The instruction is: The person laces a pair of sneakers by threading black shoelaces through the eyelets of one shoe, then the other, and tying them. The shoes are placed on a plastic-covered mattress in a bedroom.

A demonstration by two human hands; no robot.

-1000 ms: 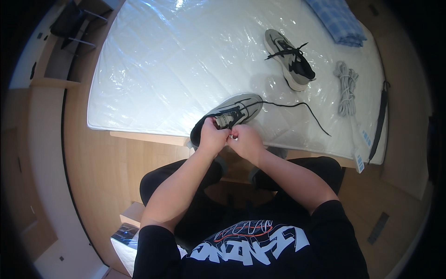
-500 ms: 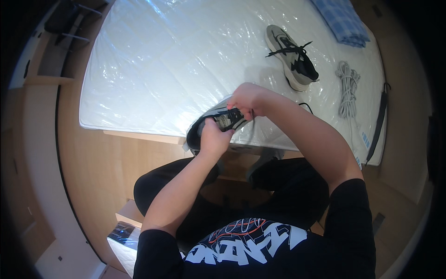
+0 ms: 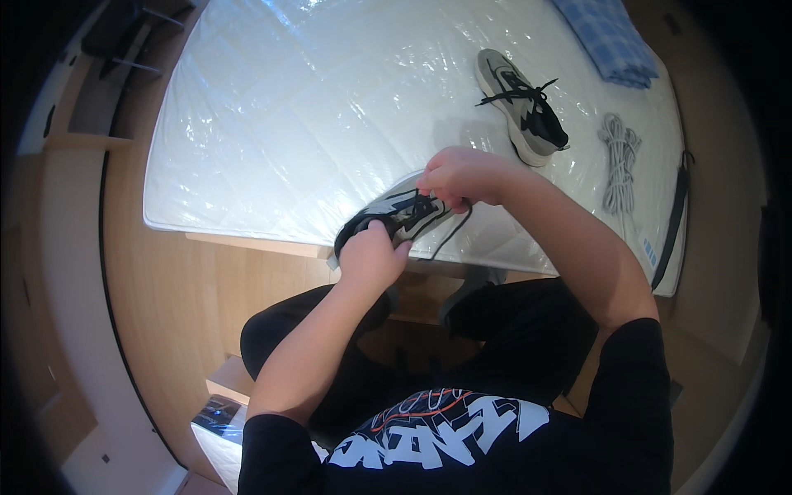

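Plastic-wrapped white mattress (image 3: 305, 124), seen from above, w/ folded blue checked cloth (image 3: 610, 41) nr its far R corner and a long, slim black item (image 3: 675, 219) along the R edge. Grey-and-black shoe (image 3: 386, 205) lies at the mattress's near edge, approx. centre, its opening twd the person's L; matching shoe (image 3: 520, 107), lace tied, sits farther back & to the R, well apart. Bundled grey cord (image 3: 619, 165) lies R of the pair. L hand (image 3: 370, 257) grips the near shoe at its opening, thumb along the near side. R hand (image 3: 466, 177), over the toe end, has fingertips pinched on the black lace (image 3: 450, 235) at the eyelets; its loose length trails below, twd the mattress edge.
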